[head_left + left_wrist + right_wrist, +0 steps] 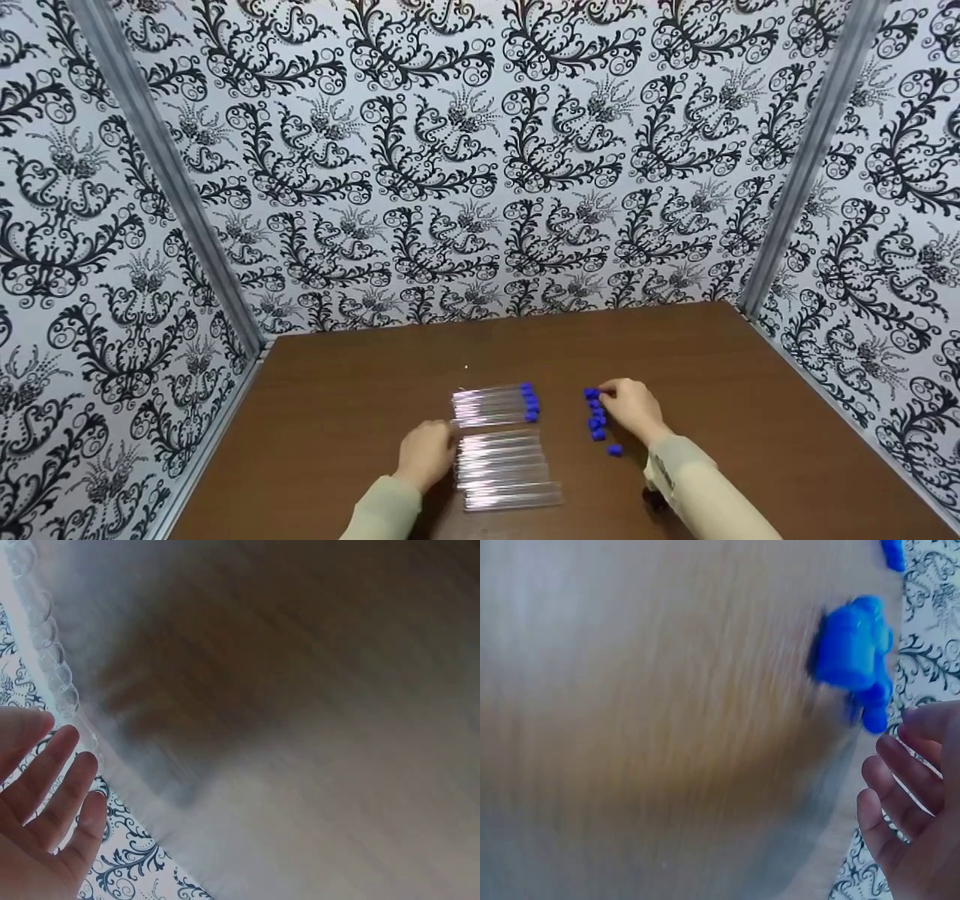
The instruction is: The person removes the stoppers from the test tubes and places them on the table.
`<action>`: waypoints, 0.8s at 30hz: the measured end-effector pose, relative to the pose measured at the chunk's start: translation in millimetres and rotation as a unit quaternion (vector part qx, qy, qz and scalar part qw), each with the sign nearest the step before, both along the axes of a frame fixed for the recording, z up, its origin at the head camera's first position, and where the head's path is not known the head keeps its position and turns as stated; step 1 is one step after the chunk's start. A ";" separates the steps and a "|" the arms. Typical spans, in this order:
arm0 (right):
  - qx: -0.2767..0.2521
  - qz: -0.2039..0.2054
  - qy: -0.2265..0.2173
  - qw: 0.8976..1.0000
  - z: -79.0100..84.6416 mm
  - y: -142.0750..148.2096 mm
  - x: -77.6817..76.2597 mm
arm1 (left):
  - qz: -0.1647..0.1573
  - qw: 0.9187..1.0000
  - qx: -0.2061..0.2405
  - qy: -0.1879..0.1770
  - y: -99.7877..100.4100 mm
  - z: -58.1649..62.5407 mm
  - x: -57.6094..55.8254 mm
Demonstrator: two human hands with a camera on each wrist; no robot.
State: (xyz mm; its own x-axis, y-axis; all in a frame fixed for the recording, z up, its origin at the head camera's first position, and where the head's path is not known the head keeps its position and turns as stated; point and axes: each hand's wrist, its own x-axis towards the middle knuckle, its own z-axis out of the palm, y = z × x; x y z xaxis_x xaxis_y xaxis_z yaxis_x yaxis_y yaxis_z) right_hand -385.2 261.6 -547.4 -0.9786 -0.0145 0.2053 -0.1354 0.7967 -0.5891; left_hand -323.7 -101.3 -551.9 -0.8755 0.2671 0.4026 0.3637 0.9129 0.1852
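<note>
Several clear test tubes with blue caps (531,403) on their right ends lie in a row on the brown table. Nearer to me lies a row of uncapped clear tubes (506,465); the round ends of some tubes (52,656) show in the left wrist view. My left hand (426,452) is beside the tubes' left ends, fingers apart and slightly bent (56,802). To the right is a cluster of loose blue caps (597,420), also seen in the right wrist view (847,649). My right hand (634,407) reaches the cluster's far end, fingers loosely bent, with no cap visible between them.
One blue cap (615,450) lies apart, nearer to me. A small dark object (655,499) shows beneath my right sleeve. Patterned walls (465,165) with grey metal posts (799,150) enclose the table (337,390) at the back and sides.
</note>
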 end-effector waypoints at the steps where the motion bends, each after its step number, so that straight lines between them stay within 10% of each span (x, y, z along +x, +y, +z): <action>1: -0.003 0.004 0.004 1.000 0.3 -2.4 1.6 | -0.001 1.000 0.002 0.002 -1.0 0.4 0.2; 24: 0.032 0.141 0.099 0.985 -8.1 -73.6 24.0 | 0.019 0.999 0.043 0.010 -6.8 -3.0 1.2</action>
State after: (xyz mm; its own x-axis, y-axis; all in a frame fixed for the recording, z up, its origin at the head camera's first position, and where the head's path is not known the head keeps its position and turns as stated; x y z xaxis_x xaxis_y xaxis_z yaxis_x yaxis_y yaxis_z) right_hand -361.2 188.1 -555.5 -0.8750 -0.2990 0.3807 -0.4631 0.7461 -0.4784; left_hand -322.5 -108.0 -554.9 -0.8760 0.1964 0.4405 0.3327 0.9073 0.2571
